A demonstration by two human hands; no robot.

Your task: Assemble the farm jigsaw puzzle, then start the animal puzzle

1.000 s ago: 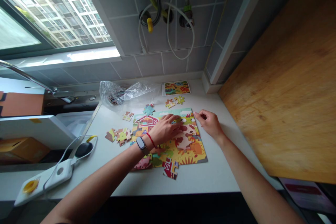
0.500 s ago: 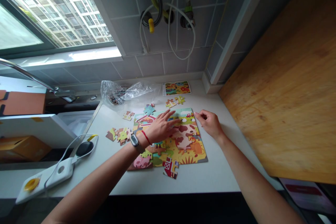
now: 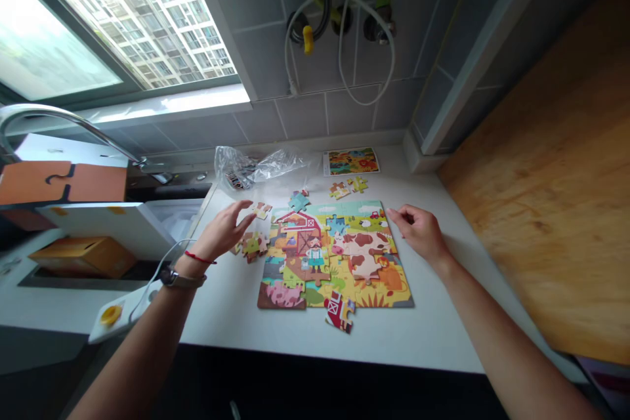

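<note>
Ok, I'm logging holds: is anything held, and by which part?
Left grip: nothing held, open beside a puzzle piece. Right grip: curled, so I can't tell.

A window (image 3: 147, 26) fills the upper left — chrome faucet (image 3: 44, 110) below, white power strip (image 3: 123, 302) lower down — and a looped white cable (image 3: 394, 59) hangs against grey tiles (image 3: 301, 119).

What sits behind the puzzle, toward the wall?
Loose pieces, a picture card and a clear plastic bag. Anything under the card is covered; creases obscure the bag's inside.
</note>
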